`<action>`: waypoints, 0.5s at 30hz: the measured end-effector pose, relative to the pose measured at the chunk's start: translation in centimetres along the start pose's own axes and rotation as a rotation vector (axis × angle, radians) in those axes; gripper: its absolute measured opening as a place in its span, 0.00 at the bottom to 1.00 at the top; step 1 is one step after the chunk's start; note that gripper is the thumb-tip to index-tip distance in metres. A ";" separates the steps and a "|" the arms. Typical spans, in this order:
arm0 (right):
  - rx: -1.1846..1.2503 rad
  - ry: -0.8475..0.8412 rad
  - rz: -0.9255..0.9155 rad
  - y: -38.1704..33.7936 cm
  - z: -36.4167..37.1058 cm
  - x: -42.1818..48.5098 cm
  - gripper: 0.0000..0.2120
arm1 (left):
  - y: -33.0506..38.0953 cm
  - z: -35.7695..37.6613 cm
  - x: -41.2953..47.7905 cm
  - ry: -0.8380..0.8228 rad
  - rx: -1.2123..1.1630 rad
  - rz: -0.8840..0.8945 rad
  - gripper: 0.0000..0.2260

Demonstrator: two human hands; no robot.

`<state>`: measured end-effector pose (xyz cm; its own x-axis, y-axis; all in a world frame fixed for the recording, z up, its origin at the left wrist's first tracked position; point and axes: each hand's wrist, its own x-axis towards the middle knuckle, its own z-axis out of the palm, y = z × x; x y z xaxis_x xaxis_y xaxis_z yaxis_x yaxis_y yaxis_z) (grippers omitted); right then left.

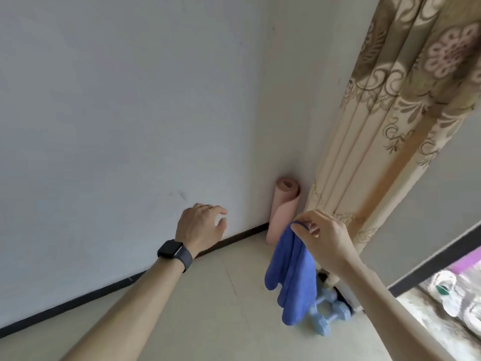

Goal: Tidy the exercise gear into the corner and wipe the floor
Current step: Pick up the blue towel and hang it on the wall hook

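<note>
A rolled pink exercise mat point(282, 209) stands upright in the room's corner against the wall. Light blue dumbbells point(330, 315) lie on the floor beside it, below the curtain, partly hidden by a blue cloth point(291, 277). My right hand point(325, 238) pinches that cloth by its top edge, so it hangs down in front of the dumbbells. My left hand point(201, 225), with a dark watch on the wrist, reaches toward the wall with fingers loosely apart and holds nothing.
A beige patterned curtain point(390, 126) hangs at the right of the corner. A dark skirting board point(104, 290) runs along the wall. The floor point(208, 308) is pale tile. A doorway with blurred items point(455, 295) lies at the far right.
</note>
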<state>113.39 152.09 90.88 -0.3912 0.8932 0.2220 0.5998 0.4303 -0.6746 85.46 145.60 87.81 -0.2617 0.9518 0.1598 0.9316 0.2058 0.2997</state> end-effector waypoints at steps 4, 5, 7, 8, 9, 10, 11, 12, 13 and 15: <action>0.042 -0.067 -0.095 0.4 0.2 8.4 0.05 | 0.3 -1.0 5.4 0.049 -0.059 -0.074 0.13; 0.052 -0.073 -0.123 0.4 0.4 10.7 0.05 | 0.4 -1.4 7.0 0.061 -0.079 -0.081 0.13; 0.074 -0.078 -0.175 -0.1 0.8 15.1 0.06 | 0.5 -2.4 10.4 0.086 -0.118 -0.087 0.12; 0.086 -0.080 -0.200 -0.5 0.9 17.3 0.06 | 0.5 -3.0 12.3 0.104 -0.141 -0.086 0.13; 0.099 -0.082 -0.224 -1.0 1.0 19.4 0.07 | 0.6 -3.6 14.2 0.122 -0.160 -0.078 0.13; 0.112 -0.084 -0.245 -1.5 1.1 21.5 0.06 | 0.7 -4.4 16.1 0.133 -0.167 -0.059 0.13; 0.121 -0.082 -0.268 -2.1 1.2 23.4 0.05 | 0.8 -5.2 17.9 0.143 -0.167 -0.034 0.13; 0.126 -0.079 -0.294 -2.8 1.2 25.4 0.05 | 1.0 -6.0 19.8 0.150 -0.164 -0.009 0.14; 0.134 -0.078 -0.318 -3.5 1.2 27.5 0.04 | 1.0 -6.8 21.8 0.150 -0.165 0.011 0.14; 0.153 -0.088 -0.356 -5.1 1.0 31.5 0.04 | 1.3 -8.6 25.5 0.145 -0.189 0.029 0.15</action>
<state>97.37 177.93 100.62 -0.6180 0.6741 0.4045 0.3076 0.6809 -0.6647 77.77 168.22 100.36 -0.2817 0.9114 0.2999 0.8790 0.1198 0.4615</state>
